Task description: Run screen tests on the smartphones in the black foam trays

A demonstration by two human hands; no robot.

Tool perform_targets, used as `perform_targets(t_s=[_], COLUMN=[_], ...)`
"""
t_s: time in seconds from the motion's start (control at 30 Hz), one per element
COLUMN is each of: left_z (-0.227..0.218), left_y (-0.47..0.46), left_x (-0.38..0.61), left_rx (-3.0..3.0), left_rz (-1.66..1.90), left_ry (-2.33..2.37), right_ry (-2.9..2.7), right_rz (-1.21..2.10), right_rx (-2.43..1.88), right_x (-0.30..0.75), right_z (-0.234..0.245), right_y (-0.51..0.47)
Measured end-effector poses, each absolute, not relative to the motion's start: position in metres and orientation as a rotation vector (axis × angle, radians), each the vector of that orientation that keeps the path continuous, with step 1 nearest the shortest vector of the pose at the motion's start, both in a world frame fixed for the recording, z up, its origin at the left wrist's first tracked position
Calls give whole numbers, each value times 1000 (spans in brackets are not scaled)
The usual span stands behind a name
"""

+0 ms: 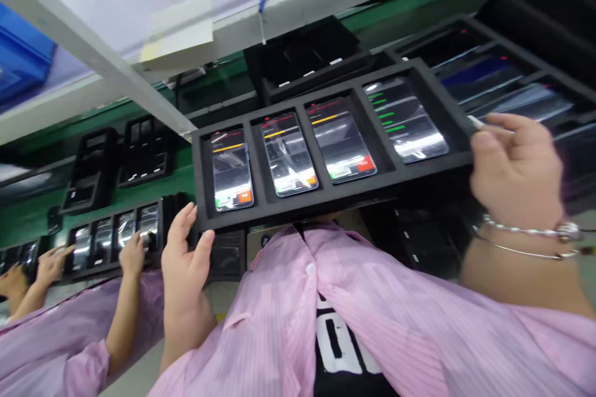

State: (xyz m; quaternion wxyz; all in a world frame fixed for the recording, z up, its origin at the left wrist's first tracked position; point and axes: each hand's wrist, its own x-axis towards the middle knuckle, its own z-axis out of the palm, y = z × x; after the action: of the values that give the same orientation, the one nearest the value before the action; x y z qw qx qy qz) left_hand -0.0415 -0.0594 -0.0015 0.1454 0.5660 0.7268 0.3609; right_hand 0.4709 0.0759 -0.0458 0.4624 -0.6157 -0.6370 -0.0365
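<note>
Head camera view looks down at a black foam tray (326, 197) lifted in front of the person's pink striped smock (363, 304), its four compartments each holding one of four smartphones (339, 139) with lit screens. The right hand (516, 177), a bracelet on its wrist, clamps the tray's right end, its fingers (488, 142) curled firmly over the rim. The left hand (184, 267) supports the tray's opposite end, its fingers (184, 223) pressed against the corner in a grasp. Beyond that left end of the tray, a co-worker's hand (133, 254) touches another phone tray (114, 236). Past the right end lies a further tray of phones (484, 68).
</note>
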Motion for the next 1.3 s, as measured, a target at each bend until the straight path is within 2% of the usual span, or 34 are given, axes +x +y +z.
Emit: perform_targets(t_s=[0.07,0.17,0.3,0.47,0.63,0.9,1.0,1.1,1.3], left_z=[-5,-2,-3,-11,-14,-31,-36,-23,19], left_y=[-56,-46,-34,-30,-28,-32,-36,-37,-28], left_x=[-43,-37,-28,-27,-25,-33,-35,-29,-22], left_rx=[1689,1852,1969,2023,2058,1981,1886,1868,1910], left_rz=[1048,1063,1022,980,1006,1106,1123,1217,1429], left_ry=[2065,2045,2039,2034,2016,1955,2035,2177,2141], right_ry=[-1643,-1842,-1985,-1708,-1686,-1570,-1379,-1224,-1173], right_rz=[-136,-31,-1,-68,-77,-170,-57,114,42], right_rx=[-1457,-1294,-1290,-1200,-1073,-1313,-1546,-1492,-1153], right_x=[463,444,429,428,419,436,459,468,459], right_z=[-38,-21,-14,-9,-3,-29,-43,-43,-10], right_y=[72,74,80,73,66,76,83,92,104])
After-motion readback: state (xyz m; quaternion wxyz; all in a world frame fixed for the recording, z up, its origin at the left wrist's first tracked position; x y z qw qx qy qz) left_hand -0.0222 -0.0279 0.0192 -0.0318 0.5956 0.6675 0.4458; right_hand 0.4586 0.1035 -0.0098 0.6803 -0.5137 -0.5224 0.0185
